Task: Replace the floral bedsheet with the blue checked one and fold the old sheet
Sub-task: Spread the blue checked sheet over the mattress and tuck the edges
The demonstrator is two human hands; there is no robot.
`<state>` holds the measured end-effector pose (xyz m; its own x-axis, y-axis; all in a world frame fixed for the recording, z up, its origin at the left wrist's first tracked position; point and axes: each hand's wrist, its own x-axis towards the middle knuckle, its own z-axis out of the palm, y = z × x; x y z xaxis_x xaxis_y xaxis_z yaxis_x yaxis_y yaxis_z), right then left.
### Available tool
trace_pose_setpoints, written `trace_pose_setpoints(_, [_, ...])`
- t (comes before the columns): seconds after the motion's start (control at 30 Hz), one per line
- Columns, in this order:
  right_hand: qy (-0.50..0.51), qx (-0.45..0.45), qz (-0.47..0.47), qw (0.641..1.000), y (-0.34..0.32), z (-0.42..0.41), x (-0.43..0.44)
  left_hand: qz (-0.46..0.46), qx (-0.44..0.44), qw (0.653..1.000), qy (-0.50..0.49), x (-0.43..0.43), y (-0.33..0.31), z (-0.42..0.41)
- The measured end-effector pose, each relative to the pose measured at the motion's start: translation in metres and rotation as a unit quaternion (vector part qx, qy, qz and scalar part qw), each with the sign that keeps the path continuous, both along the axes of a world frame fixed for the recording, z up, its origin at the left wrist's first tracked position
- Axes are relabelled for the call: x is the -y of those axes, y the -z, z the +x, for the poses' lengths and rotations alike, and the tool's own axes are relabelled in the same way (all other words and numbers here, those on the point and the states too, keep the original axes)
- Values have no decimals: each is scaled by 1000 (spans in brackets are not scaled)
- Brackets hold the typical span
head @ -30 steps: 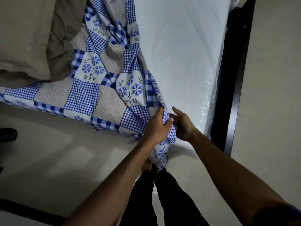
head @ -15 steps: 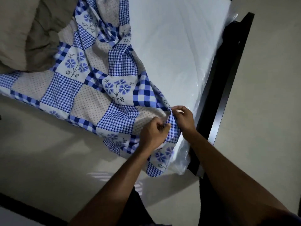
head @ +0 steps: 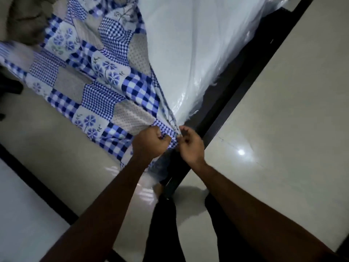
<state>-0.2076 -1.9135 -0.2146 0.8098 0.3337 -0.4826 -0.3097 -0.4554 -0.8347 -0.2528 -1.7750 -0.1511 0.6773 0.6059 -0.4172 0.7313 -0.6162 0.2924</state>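
A blue checked patchwork sheet (head: 105,87) with blue flowers and dotted beige squares lies bunched over the left part of a white, plastic-wrapped mattress (head: 198,44). Its corner is drawn to the mattress's near corner. My left hand (head: 149,142) grips that corner in a fist. My right hand (head: 190,146) pinches the sheet's edge right beside it, at the mattress corner. The sheet hangs off the bed's left side toward the floor.
A black bed frame (head: 241,86) runs along the mattress's right side. Beige pillows or bedding (head: 24,17) sit at the top left. Pale glossy floor tiles (head: 283,120) surround the bed. My dark-trousered legs (head: 166,224) stand at the bed's corner.
Both hands have pulled the sheet's corner rightward and toward me, to the mattress's near corner. The sheet has spread wider over the left of the mattress.
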Motion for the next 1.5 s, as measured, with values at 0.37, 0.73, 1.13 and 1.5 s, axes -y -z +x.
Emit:
trace_pose_setpoints(0.37, [-173, -21, -116, 978, -13, 59, 19, 7, 24, 993, -116, -4, 35, 91])
trace_pose_setpoints(0.73, [-330, 120, -62, 934, -14, 194, -32, 50, -25, 995, -87, -2, 72, 123])
trace_pose_setpoints(1.13, [-599, 551, -29, 580, -4, 301, -85, -106, 239, 956, -128, 39, 43, 134])
trace_pose_setpoints(1.5, [-634, 642, -143, 406, -12, 416, -148, -141, -14, 977, -161, 53, 38, 126])
